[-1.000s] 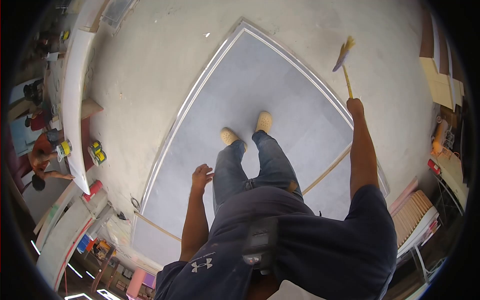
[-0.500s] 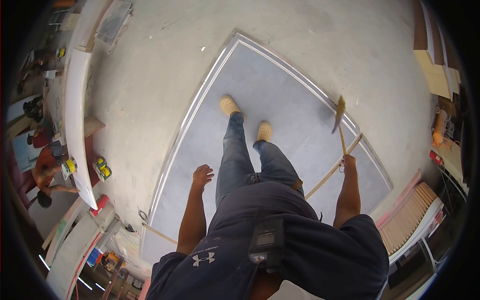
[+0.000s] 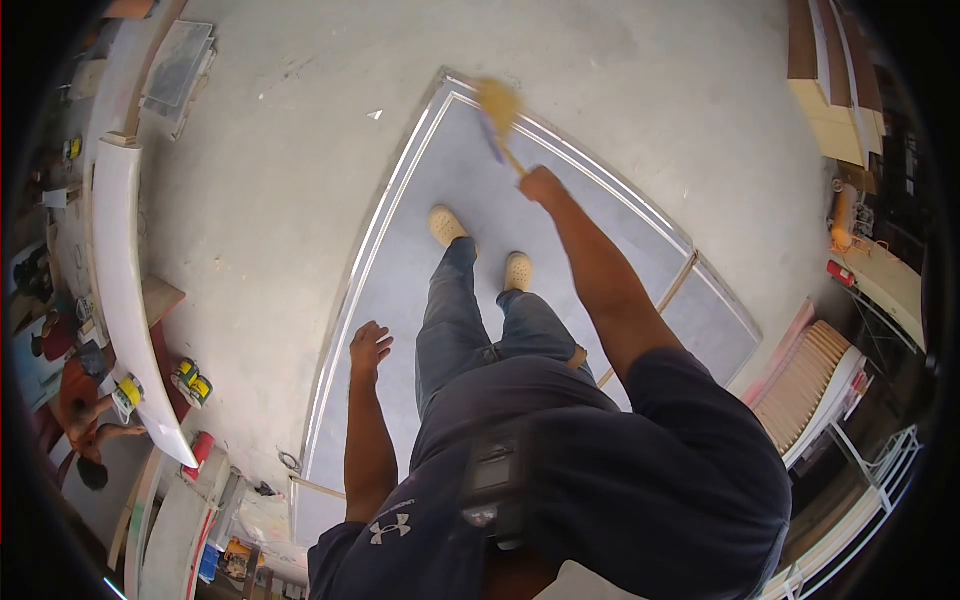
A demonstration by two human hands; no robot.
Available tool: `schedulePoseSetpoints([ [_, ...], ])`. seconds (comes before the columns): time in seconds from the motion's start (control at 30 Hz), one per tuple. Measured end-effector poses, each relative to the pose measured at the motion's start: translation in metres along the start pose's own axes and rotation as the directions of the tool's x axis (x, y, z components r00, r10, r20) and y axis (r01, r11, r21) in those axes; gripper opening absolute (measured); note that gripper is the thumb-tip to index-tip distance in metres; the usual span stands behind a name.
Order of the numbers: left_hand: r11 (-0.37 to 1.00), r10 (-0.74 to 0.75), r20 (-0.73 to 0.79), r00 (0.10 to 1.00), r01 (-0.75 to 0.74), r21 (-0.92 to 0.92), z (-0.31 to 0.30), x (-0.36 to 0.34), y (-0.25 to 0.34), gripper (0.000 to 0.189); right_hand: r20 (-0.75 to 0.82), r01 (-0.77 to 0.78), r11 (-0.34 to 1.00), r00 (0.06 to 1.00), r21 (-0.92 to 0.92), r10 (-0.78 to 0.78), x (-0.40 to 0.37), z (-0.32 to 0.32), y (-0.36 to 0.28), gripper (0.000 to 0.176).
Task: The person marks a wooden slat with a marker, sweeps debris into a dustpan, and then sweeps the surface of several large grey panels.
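Observation:
My right hand [image 3: 541,186] is closed round the handle of a small yellow brush [image 3: 499,105], whose bristles are smeared by motion. The brush is over the far edge of a large grey panel [image 3: 570,200] with white border strips, near its far corner. My left hand [image 3: 371,345] hangs above the panel's left part, with its fingers apart and nothing in them. Both my feet, in beige clogs [image 3: 446,226], stand on the panel. A thin wooden strip [image 3: 676,284] crosses the panel on the right.
Another person [image 3: 85,410] is at the far left, beside a long white board [image 3: 120,260]. Yellow-and-black items [image 3: 192,382] and a red cylinder [image 3: 200,451] lie nearby. At the right are stacked boards [image 3: 825,110], a slatted stack [image 3: 805,395] and an orange tool [image 3: 843,215].
My right hand has swung the brush forward and left, from the panel's right edge to near its far corner. My left hand has shifted slightly to the left and stays empty.

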State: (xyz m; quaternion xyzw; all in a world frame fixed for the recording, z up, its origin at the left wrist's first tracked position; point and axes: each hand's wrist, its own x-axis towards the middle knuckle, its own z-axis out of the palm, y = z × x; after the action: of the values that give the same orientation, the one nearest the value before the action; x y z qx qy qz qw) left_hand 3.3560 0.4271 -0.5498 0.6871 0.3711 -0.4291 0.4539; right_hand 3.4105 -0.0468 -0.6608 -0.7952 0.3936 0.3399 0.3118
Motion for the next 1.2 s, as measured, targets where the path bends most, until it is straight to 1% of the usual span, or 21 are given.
schedulePoseSetpoints([
  [0.07,1.0,-0.013,-0.019,1.0,0.013,-0.02,-0.014,0.002,0.006,0.045,0.07,0.149,0.98,0.988,-0.134,-0.141,0.018,-0.003,-0.058,0.033],
  [0.17,0.998,-0.034,-0.023,0.999,0.033,-0.051,-0.029,0.004,0.002,0.045,0.115,0.314,0.947,0.945,-0.064,-0.305,0.008,-0.009,-0.103,0.03],
  [0.2,0.997,-0.056,-0.024,0.998,0.055,-0.058,-0.034,0.004,-0.001,0.045,0.15,0.503,0.848,0.863,-0.167,-0.482,0.015,0.01,-0.104,0.027],
  [0.23,0.995,-0.079,-0.024,0.997,0.077,-0.065,-0.036,0.006,-0.005,0.045,0.202,0.665,0.702,0.747,-0.257,-0.634,0.032,0.044,-0.092,0.026],
  [0.27,0.992,-0.1,-0.024,0.995,0.098,-0.074,-0.037,0.007,-0.009,0.045,0.222,0.882,0.385,0.447,-0.271,-0.866,0.026,0.051,-0.088,0.024],
  [0.3,0.99,-0.114,-0.014,0.993,0.113,-0.082,-0.039,0.006,-0.013,0.047,0.21,0.947,0.011,0.083,-0.322,-0.974,0.02,0.058,-0.084,0.021],
  [0.33,0.988,-0.129,-0.006,0.992,0.128,-0.088,-0.039,0.004,-0.018,0.049,0.443,0.922,0.017,0.202,-0.387,-0.874,-0.007,0.059,-0.099,0.018],
  [0.4,0.982,-0.159,0.003,0.987,0.158,-0.106,-0.037,-0.002,-0.019,0.051,0.563,0.78,0.515,0.618,-0.354,-0.549,-0.025,0.111,-0.106,0.018],
  [0.47,0.974,-0.178,-0.013,0.984,0.174,-0.144,-0.033,-0.003,-0.023,0.048,0.628,0.884,0.233,0.455,-0.405,-0.631,-0.059,0.119,-0.121,0.021],
  [0.6,0.959,-0.207,-0.043,0.977,0.194,-0.206,-0.026,-0.014,-0.024,0.047,0.584,0.636,0.704,0.715,-0.315,-0.385,-0.081,0.131,-0.134,0.031],
  [0.7,0.95,-0.212,-0.088,0.973,0.184,-0.254,-0.02,-0.023,-0.014,0.047,0.598,0.668,0.658,0.698,-0.347,-0.394,-0.038,0.135,-0.126,0.033],
  [0.8,0.947,-0.246,-0.08,0.966,0.222,-0.231,-0.014,-0.034,-0.005,0.048,0.677,0.48,0.846,0.705,-0.233,-0.213,0.042,0.107,-0.081,0.029],
  [0.83,0.947,-0.253,-0.064,0.965,0.233,-0.22,-0.011,-0.033,-0.004,0.048,0.723,0.805,0.452,0.567,-0.384,-0.395,0.049,0.064,-0.079,0.032],
  [0.87,0.947,-0.255,-0.062,0.965,0.236,-0.22,-0.008,-0.03,-0.004,0.048,0.697,0.774,0.462,0.612,-0.433,-0.373,0.063,0.032,-0.07,0.036],
  [0.93,0.943,-0.253,-0.066,0.965,0.231,-0.238,0.003,-0.027,0.009,0.047,0.528,0.568,0.74,0.779,-0.362,-0.34,0.095,-0.037,-0.035,0.04],
  [1.0,0.945,-0.237,-0.06,0.97,0.215,-0.248,0.016,-0.024,0.025,0.046,0.313,0.239,0.971,0.922,-0.005,-0.226,0.144,-0.075,0.004,0.039],
  [1.03,0.947,-0.223,-0.052,0.973,0.204,-0.248,0.022,-0.021,0.035,0.046,0.231,0.169,0.984,0.961,-0.062,-0.151,0.143,-0.108,-0.004,0.04],
  [1.1,0.955,-0.203,-0.04,0.978,0.189,-0.227,0.033,-0.015,0.052,0.046,0.167,-0.08,0.995,0.984,0.064,0.069,0.118,-0.153,-0.037,0.041],
  [1.13,0.96,-0.193,-0.038,0.98,0.181,-0.212,0.04,-0.011,0.062,0.046,0.147,0.364,0.889,0.931,-0.276,-0.335,0.16,-0.139,0.001,0.035],
  [1.17,0.965,-0.184,-0.037,0.982,0.173,-0.198,0.048,-0.008,0.071,0.045,0.242,0.594,0.539,0.774,-0.597,-0.585,0.153,-0.145,0.005,0.028],
  [1.2,0.966,-0.172,-0.027,0.985,0.164,-0.198,0.054,-0.006,0.079,0.045,0.31,0.736,0.396,0.619,-0.549,-0.721,0.145,-0.143,0.007,0.029],
])
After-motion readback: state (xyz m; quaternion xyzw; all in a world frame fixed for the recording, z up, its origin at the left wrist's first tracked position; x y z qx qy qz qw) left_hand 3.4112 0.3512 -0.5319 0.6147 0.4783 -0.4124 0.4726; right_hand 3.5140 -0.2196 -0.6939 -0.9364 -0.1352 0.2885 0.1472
